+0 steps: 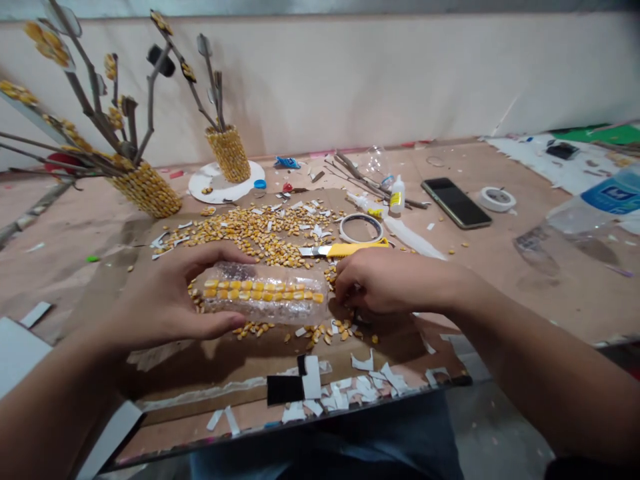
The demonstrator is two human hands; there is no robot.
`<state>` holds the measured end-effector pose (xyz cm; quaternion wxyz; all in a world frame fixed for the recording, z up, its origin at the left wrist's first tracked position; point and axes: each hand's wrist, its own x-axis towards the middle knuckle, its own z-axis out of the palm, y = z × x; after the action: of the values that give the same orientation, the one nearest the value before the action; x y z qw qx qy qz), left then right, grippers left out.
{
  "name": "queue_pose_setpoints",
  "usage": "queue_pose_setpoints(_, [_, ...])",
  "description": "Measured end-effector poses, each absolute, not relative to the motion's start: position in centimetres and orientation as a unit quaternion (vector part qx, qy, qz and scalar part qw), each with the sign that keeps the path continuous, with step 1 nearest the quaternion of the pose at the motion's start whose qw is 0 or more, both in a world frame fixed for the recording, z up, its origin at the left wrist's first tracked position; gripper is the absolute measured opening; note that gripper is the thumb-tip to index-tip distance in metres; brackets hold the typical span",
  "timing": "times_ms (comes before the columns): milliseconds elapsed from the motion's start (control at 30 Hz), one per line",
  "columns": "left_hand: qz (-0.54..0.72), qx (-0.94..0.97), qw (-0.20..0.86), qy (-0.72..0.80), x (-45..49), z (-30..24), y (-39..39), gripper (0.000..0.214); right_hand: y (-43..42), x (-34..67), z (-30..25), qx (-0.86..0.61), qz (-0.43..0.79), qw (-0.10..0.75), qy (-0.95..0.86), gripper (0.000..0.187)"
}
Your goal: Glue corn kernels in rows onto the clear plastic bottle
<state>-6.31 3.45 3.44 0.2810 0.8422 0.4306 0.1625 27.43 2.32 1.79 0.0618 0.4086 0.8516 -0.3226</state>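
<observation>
My left hand [173,293] is wrapped round the left end of a clear plastic bottle piece [265,312], which lies on its side. Two rows of yellow corn kernels [265,291] run lengthwise along its upper face. Just beyond its right end, my right hand [373,283] is closed, fingertips curled down by the cardboard; whatever is between them is hidden. Loose corn kernels [250,230] are spread behind the bottle piece, with a smaller group in front. A yellow utility knife [350,249] with its blade out lies right behind my right hand, beside a tape roll [361,229].
Kernel-covered vases [147,190] with branches stand at back left, one on a white disc [200,190]. Small glue bottles [397,195], a phone [456,202], white tape [497,199] and a plastic bottle [595,200] are rightward. White scraps [345,393] line the front edge.
</observation>
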Motion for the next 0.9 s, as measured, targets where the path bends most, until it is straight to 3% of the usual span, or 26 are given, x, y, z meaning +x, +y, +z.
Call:
queue_pose_setpoints(267, [0.127, 0.878, 0.239, 0.396, -5.6, 3.3, 3.2, 0.040, 1.8, 27.5, 3.1, 0.439, -0.314, 0.082, 0.838, 0.025])
queue_pose_setpoints(433, [0.122, 0.897, 0.211, 0.368, -5.7, 2.8, 3.4, 0.045, 2.1, 28.4, 3.3, 0.409, -0.324, -0.091, 0.848, 0.012])
queue_pose_setpoints(533, [0.129, 0.902, 0.204, 0.359, -5.6, 2.8, 3.4, 0.043, 1.7, 27.9, 3.4, 0.400, -0.391, -0.174, 0.810, 0.011])
queue_pose_setpoints(900, [0.126, 0.903, 0.188, 0.365, -4.8, 3.7, 2.4, 0.038, 1.5, 26.5, 2.9, 0.443, -0.523, -0.154, 0.711, 0.009])
